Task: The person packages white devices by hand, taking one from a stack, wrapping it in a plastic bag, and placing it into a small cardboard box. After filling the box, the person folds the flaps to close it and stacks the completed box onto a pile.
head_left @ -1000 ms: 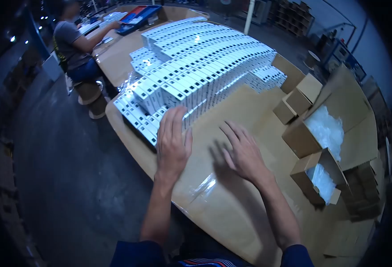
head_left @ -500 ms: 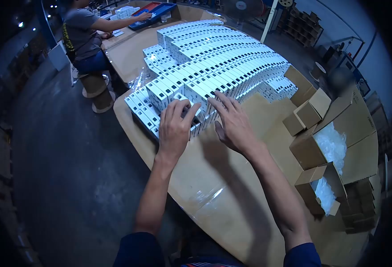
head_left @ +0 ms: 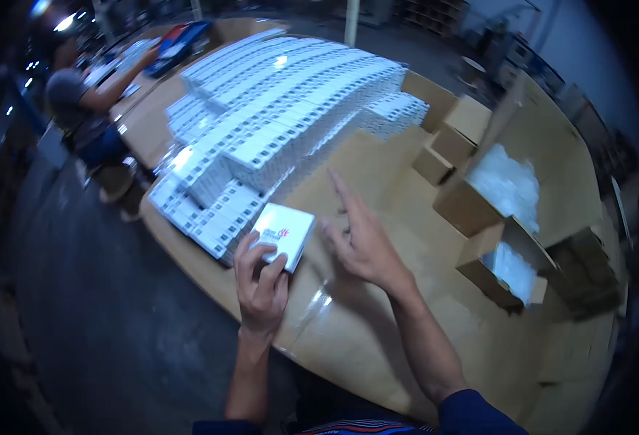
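In my left hand is a small white box with a red mark and dark print on its face, gripped by its lower part above the table. Just to its right hovers my right hand, fingers stretched out and apart, touching nothing that I can see. Beyond both hands stand long, tightly packed rows of similar white boxes, stacked to different heights. The lower rows at the near left end lie closest to my left hand.
Open cardboard boxes with clear plastic bags stand on the right of the brown table. A smaller carton with plastic is nearer. At the far left a person sits by a blue tray.
My left hand has drawn a white box from the rows and brought it nearer. My right hand has moved off the stack. The view has turned to the right.
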Available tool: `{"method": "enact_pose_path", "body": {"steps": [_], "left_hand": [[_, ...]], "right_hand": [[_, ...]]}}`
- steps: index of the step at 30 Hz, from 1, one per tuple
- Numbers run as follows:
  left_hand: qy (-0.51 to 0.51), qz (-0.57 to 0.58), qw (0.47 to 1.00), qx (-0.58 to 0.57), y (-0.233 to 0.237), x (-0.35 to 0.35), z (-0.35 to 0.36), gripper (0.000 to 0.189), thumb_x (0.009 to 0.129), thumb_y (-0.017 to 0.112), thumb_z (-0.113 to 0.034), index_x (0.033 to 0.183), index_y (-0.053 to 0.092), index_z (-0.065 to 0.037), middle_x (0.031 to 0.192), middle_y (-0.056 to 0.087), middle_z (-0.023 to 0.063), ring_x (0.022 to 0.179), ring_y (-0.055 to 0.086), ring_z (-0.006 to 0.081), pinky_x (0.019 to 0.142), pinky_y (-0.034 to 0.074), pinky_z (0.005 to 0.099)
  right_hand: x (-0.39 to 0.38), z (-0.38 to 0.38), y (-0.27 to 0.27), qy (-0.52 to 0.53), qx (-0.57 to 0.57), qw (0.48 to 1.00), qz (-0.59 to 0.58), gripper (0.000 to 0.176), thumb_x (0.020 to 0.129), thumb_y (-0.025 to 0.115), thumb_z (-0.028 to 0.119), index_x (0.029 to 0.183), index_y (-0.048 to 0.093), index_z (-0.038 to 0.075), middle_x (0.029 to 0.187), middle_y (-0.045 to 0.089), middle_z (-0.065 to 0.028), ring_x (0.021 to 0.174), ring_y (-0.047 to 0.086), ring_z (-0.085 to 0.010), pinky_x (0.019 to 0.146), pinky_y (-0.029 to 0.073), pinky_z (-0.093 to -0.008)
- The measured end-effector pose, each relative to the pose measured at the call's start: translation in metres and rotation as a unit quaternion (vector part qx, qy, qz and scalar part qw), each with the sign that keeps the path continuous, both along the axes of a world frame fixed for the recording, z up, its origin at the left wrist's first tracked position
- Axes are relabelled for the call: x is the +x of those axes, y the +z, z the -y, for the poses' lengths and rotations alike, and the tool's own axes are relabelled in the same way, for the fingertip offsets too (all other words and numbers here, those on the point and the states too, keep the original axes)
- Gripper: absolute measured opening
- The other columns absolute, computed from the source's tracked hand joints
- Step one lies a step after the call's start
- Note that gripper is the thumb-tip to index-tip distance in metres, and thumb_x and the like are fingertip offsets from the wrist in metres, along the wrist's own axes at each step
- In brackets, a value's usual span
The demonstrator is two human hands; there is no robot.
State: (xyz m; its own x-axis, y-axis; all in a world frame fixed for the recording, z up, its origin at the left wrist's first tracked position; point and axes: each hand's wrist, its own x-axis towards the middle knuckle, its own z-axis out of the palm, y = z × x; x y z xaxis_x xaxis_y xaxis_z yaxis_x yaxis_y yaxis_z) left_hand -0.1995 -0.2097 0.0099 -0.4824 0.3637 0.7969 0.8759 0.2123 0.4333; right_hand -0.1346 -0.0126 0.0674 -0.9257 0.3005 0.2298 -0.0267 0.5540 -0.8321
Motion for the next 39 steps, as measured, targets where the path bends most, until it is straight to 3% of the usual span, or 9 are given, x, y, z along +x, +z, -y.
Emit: {"method": "enact_pose_path", "body": {"steps": [7, 11, 14, 18, 23, 26, 31, 34, 39], "left_hand": [[-0.159, 0.007, 0.987, 0.001, 0.007, 0.058, -0.086, 0.035, 0.074, 0.079, 0.007, 0.102, 0.062, -0.006, 0.108, 0.062, 0.0126, 0.106, 0.065, 0.0373, 0.09, 0.055, 0.049], [-0.308, 0.056, 0.95, -0.025, 0.046, 0.079, -0.145, 0.026, 0.085, 0.08, -0.006, 0.103, 0.061, -0.004, 0.107, 0.061, 0.0131, 0.096, 0.065, 0.0311, 0.083, 0.055, 0.0433], [-0.391, 0.112, 0.913, -0.006, 0.059, 0.086, -0.207, 0.023, 0.091, 0.078, -0.016, 0.1, 0.063, -0.001, 0.099, 0.064, 0.014, 0.086, 0.066, 0.0253, 0.078, 0.054, 0.0374], [-0.436, 0.071, 0.897, -0.034, 0.091, 0.106, -0.33, 0.024, 0.093, 0.075, -0.018, 0.104, 0.067, 0.002, 0.09, 0.07, 0.0138, 0.081, 0.067, 0.0206, 0.074, 0.054, 0.0332], [-0.463, 0.062, 0.807, -0.361, 0.092, 0.122, -0.445, 0.032, 0.091, 0.078, -0.021, 0.108, 0.067, 0.003, 0.089, 0.071, 0.0148, 0.077, 0.068, 0.0195, 0.07, 0.054, 0.0347], [-0.466, 0.117, 0.825, -0.299, 0.079, 0.118, -0.472, 0.028, 0.093, 0.077, -0.021, 0.106, 0.068, 0.002, 0.084, 0.07, 0.0128, 0.075, 0.067, 0.0168, 0.069, 0.054, 0.0344], [-0.535, 0.294, 0.761, -0.22, 0.093, 0.101, -0.477, 0.015, 0.104, 0.064, -0.015, 0.107, 0.06, 0.0, 0.093, 0.065, 0.0013, 0.087, 0.062, 0.0089, 0.078, 0.055, 0.027], [-0.561, 0.345, 0.736, -0.158, 0.1, 0.102, -0.472, 0.014, 0.104, 0.064, -0.015, 0.105, 0.059, -0.002, 0.088, 0.063, 0.001, 0.082, 0.06, 0.0085, 0.074, 0.054, 0.0269], [-0.435, 0.297, 0.848, -0.055, 0.11, 0.113, -0.48, 0.016, 0.104, 0.063, -0.016, 0.098, 0.056, -0.003, 0.081, 0.06, 0.0017, 0.07, 0.055, 0.0068, 0.063, 0.05, 0.027]], "right_hand": [[0.106, -0.043, -0.01, 0.05, -0.377, 0.924, -0.045, 0.048, 0.103, 0.063, 0.013, 0.149, 0.052, 0.006, 0.12, 0.067, -0.0085, 0.093, 0.06, -0.0125, 0.078, 0.051, -0.0288], [0.157, -0.092, -0.009, -0.094, -0.208, 0.972, -0.059, 0.018, 0.098, 0.062, 0.003, 0.112, 0.074, 0.007, 0.098, 0.072, 0.0014, 0.077, 0.06, -0.0112, 0.072, 0.049, -0.0292], [0.212, -0.122, 0.033, -0.186, 0.0, 0.98, -0.075, 0.022, 0.093, 0.063, -0.003, 0.108, 0.075, 0.009, 0.097, 0.072, -0.0049, 0.079, 0.061, -0.0178, 0.074, 0.05, -0.033], [0.261, -0.169, 0.066, -0.359, 0.142, 0.91, -0.152, 0.025, 0.091, 0.062, -0.003, 0.105, 0.077, 0.009, 0.097, 0.066, -0.0173, 0.095, 0.064, -0.0288, 0.084, 0.052, -0.037], [0.282, -0.218, 0.084, -0.444, 0.23, 0.858, -0.118, 0.023, 0.092, 0.066, 0.004, 0.113, 0.076, 0.007, 0.104, 0.065, -0.0205, 0.099, 0.064, -0.036, 0.089, 0.052, -0.0431], [0.284, -0.242, 0.08, -0.427, 0.239, 0.867, -0.094, 0.028, 0.091, 0.07, 0.007, 0.118, 0.074, 0.007, 0.115, 0.063, -0.0232, 0.107, 0.064, -0.0406, 0.096, 0.051, -0.0462], [0.273, -0.278, 0.068, -0.387, 0.248, 0.886, -0.065, 0.048, 0.083, 0.083, 0.018, 0.126, 0.069, 0.0, 0.14, 0.051, -0.0282, 0.122, 0.06, -0.0452, 0.107, 0.049, -0.0459], [0.263, -0.302, 0.061, -0.361, 0.279, 0.888, -0.056, 0.047, 0.081, 0.085, 0.021, 0.121, 0.071, 0.0, 0.136, 0.057, -0.03, 0.125, 0.059, -0.046, 0.107, 0.049, -0.0471], [0.243, -0.314, 0.051, -0.396, 0.268, 0.874, -0.086, 0.028, 0.086, 0.081, 0.023, 0.101, 0.078, -0.001, 0.105, 0.069, -0.032, 0.117, 0.063, -0.0408, 0.102, 0.049, -0.048]]}}
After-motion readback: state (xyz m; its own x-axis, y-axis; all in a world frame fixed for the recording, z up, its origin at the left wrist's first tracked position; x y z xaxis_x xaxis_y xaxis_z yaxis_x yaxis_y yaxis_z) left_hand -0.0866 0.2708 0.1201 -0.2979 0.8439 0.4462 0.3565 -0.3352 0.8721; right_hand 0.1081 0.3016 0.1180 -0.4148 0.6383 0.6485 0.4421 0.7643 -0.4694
